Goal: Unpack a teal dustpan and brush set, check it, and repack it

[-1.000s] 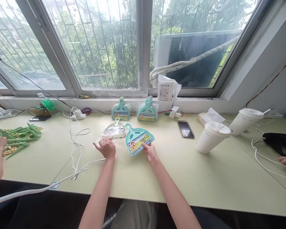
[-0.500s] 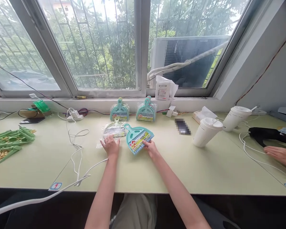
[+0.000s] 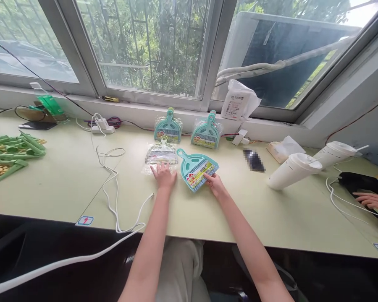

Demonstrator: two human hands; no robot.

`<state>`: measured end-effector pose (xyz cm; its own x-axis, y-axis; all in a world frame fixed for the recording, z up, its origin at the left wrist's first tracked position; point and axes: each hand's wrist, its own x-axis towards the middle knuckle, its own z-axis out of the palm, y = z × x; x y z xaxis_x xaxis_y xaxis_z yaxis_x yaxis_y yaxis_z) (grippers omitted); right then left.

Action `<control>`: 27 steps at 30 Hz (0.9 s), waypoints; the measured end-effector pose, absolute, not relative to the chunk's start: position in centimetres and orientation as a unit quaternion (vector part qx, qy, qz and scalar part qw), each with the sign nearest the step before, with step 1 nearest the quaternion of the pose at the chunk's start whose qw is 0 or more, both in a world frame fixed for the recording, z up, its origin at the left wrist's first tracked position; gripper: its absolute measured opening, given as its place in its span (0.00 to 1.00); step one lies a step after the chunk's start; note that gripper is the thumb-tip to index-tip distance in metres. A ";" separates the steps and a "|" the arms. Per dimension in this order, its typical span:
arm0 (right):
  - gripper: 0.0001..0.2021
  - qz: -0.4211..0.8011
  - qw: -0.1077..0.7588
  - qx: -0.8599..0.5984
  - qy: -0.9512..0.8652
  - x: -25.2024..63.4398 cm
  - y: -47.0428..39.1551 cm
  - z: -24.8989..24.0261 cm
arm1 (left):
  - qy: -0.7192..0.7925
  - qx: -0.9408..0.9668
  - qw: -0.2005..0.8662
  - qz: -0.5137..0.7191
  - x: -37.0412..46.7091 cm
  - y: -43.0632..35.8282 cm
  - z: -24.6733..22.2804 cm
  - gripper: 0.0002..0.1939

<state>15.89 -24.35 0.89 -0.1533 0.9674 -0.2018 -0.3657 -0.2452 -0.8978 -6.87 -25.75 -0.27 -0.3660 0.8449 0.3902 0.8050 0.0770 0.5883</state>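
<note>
Evidently, the right hand [image 3: 216, 184] has its fingers closed on the lower right edge of a turquoise plastic dustpan-and-brush set [image 3: 198, 171], thumb over the face by the bristles; the underside of the grip is hidden. The set sits near the middle of the pale yellow-green table [image 3: 239, 214], tilted, its looped handle pointing up and to the left; whether it touches the tabletop cannot be told. No film is visible around it, and a printed yellow label crosses its front. The left hand [image 3: 165, 177] is spread with fingers parted and laid over the near end of a clear plastic-wrapped set with a pale green looped handle [image 3: 161, 152], pressing on the loose wrapper rather than gripping; whether any film is pinched cannot be confirmed. Behind stand two further film-wrapped turquoise sets, one on the left [image 3: 168, 128] and one on the right [image 3: 207, 132]. In judgement, the unwrapped set should prove light and fairly stiff, with bristles that bend and a label that may crease; the handle neck or the rigid pan rim offers the soundest hold. The wrapped one is likely to slip inside its crinkly film, so it is best taken through the wrapper at the handle.
</note>
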 end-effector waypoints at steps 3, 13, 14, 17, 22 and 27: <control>0.13 0.669 0.489 -0.423 -0.367 16.0 -24.5 1.0 | 0.706 0.591 0.041 0.388 -6.7 -26.0 -0.2 0.23; 0.11 0.669 0.485 -0.410 -0.387 15.7 -24.7 1.2 | 0.726 0.571 0.024 0.383 -7.3 -25.5 -0.4 0.20; 0.11 0.669 0.485 -0.408 -0.388 15.6 -24.6 1.2 | 0.727 0.571 0.015 0.381 -7.3 -25.4 -0.4 0.20; 0.11 0.670 0.486 -0.402 -0.392 15.6 -24.5 1.1 | 0.729 0.572 -0.006 0.376 -7.3 -25.5 0.0 0.19; 0.11 0.682 0.470 -0.393 -0.399 15.8 -24.3 1.1 | 0.728 0.549 -0.002 0.411 -7.2 -26.0 1.1 0.19; 0.11 0.678 0.451 -0.405 -0.416 15.9 -24.2 1.2 | 0.722 0.532 -0.020 0.442 -7.4 -25.7 1.5 0.18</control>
<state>15.88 -24.19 1.24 -0.2642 0.9487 -0.1734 -0.2749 -0.2464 -0.9294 -7.38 -25.67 1.48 -0.4330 0.7503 0.4995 0.7856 0.0424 0.6173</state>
